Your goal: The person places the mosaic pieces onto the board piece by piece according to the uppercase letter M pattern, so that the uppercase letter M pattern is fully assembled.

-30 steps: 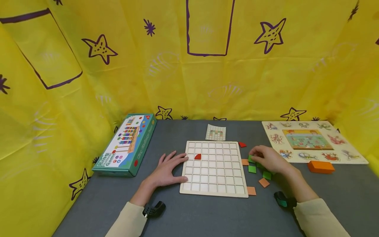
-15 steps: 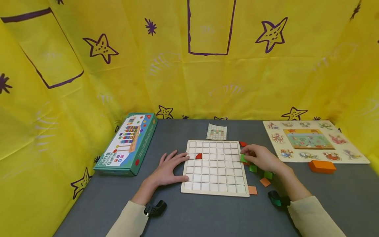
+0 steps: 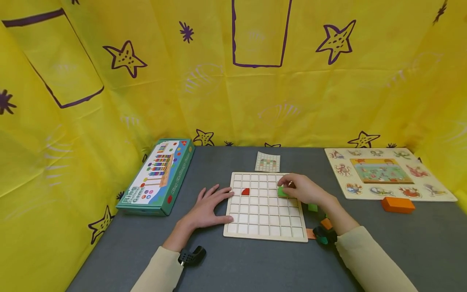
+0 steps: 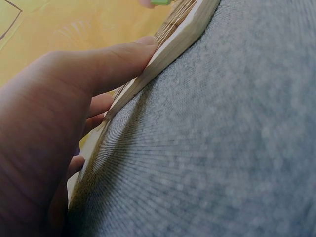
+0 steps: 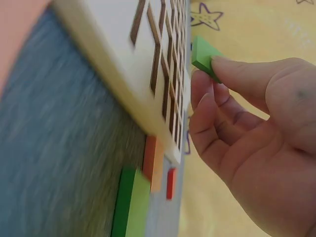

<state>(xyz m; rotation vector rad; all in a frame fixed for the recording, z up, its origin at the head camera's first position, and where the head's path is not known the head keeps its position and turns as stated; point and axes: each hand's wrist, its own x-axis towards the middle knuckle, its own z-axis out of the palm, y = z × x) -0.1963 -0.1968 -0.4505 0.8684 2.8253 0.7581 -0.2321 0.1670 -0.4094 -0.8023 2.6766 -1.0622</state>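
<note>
My right hand (image 3: 303, 190) pinches a green square tile (image 3: 281, 192) between thumb and fingers over the right part of the wooden grid board (image 3: 262, 211). In the right wrist view the green tile (image 5: 203, 57) is held tilted, apart from the grid. My left hand (image 3: 208, 209) rests at the board's left edge, fingers spread and touching the rim; its thumb (image 4: 123, 61) lies on that edge in the left wrist view. One red quarter-circle piece (image 3: 246, 191) sits in a cell near the upper left.
Right of the board lie a green tile (image 3: 312, 207) and orange tiles (image 3: 326, 223), partly hidden by my right arm. A small pattern card (image 3: 268, 162) is behind the board. A game box (image 3: 157, 178) stands left; a sea-animal puzzle (image 3: 381, 170) and orange block (image 3: 398, 205) lie right.
My right hand has picked up the green tile from the loose pieces on the right and carried it left over the board. My left hand stays at the board's edge.
</note>
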